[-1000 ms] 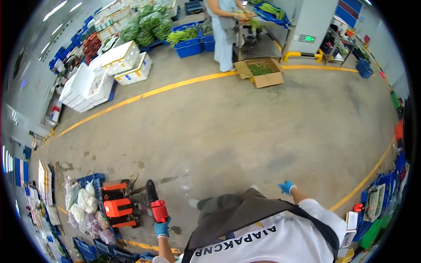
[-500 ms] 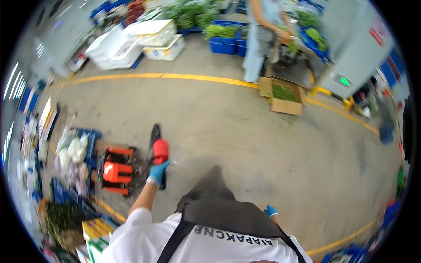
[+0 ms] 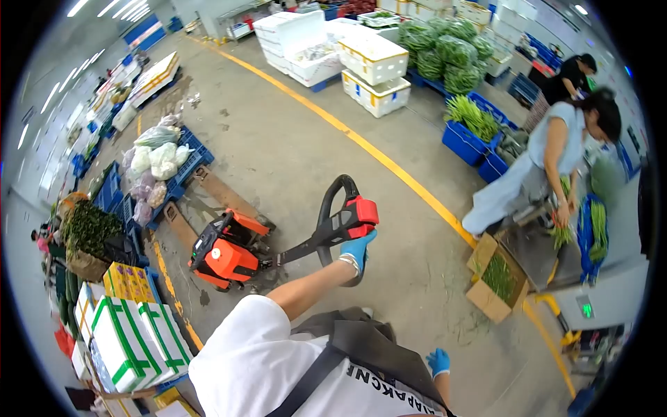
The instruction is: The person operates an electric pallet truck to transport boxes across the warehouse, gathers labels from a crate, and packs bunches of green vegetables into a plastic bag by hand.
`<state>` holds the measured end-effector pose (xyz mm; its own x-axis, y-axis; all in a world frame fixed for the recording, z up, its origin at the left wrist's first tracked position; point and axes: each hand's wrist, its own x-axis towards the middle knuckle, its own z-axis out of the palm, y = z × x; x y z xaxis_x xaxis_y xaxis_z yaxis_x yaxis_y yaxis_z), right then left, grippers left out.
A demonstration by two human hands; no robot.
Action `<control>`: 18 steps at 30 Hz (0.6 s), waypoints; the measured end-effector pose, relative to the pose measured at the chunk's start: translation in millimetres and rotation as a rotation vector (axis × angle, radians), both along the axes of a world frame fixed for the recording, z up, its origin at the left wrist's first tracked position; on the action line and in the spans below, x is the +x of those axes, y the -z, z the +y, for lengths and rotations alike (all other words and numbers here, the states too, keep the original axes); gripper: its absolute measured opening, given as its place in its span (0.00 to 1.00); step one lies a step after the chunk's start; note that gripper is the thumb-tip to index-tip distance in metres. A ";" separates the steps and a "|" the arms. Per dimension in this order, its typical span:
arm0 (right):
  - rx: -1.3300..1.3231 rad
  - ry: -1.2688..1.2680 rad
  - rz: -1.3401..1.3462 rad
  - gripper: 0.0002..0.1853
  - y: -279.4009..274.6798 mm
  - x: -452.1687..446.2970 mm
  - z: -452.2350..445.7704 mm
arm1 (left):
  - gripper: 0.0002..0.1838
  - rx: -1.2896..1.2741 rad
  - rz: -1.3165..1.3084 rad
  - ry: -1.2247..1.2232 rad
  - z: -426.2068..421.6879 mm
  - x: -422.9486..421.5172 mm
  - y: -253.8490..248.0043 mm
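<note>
My left hand [image 3: 360, 251], in a blue glove, is closed on the control handle [image 3: 345, 224] of an electric pallet jack, just under its red head. The handle is a black loop on a tilted tiller arm. It leads to the orange and black body of the pallet jack [image 3: 233, 258], low on the floor to my left. Its two worn forks [image 3: 226, 191] point toward a blue pallet [image 3: 193, 154] stacked with bagged vegetables [image 3: 163, 158]. My right hand [image 3: 438, 362], also gloved in blue, hangs at my side with fingers loosely apart and nothing in it.
A yellow floor line [image 3: 347, 132] runs diagonally ahead. White foam boxes [image 3: 375, 59] and blue crates of greens [image 3: 467, 142] stand beyond it. At right a person [image 3: 556, 149] handles greens near an open carton [image 3: 497, 285]. Green-taped white boxes [image 3: 132, 340] sit at lower left.
My view has turned left, and the forks and pallet show more fully. The tiller handle has come nearer the middle of view, my left hand still on it.
</note>
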<state>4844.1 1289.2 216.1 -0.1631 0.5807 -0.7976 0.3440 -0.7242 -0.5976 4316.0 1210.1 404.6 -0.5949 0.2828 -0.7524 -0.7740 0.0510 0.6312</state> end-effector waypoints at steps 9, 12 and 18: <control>-0.133 -0.418 -0.270 0.14 29.5 -162.6 186.5 | 0.18 0.011 0.126 -0.368 124.4 -169.7 -27.2; -0.106 -0.518 -0.292 0.13 34.4 -223.1 285.5 | 0.17 -0.019 0.091 -0.546 168.5 -250.0 -12.9; 0.035 -0.745 -0.345 0.12 37.7 -393.8 486.4 | 0.17 -0.066 0.123 -0.737 192.6 -402.3 -28.0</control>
<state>4450.3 1775.6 178.5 -0.2646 0.4423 -0.8569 0.8957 -0.2166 -0.3884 3913.7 1402.7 432.7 -0.6934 -0.2648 -0.6702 -0.5467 -0.4126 0.7286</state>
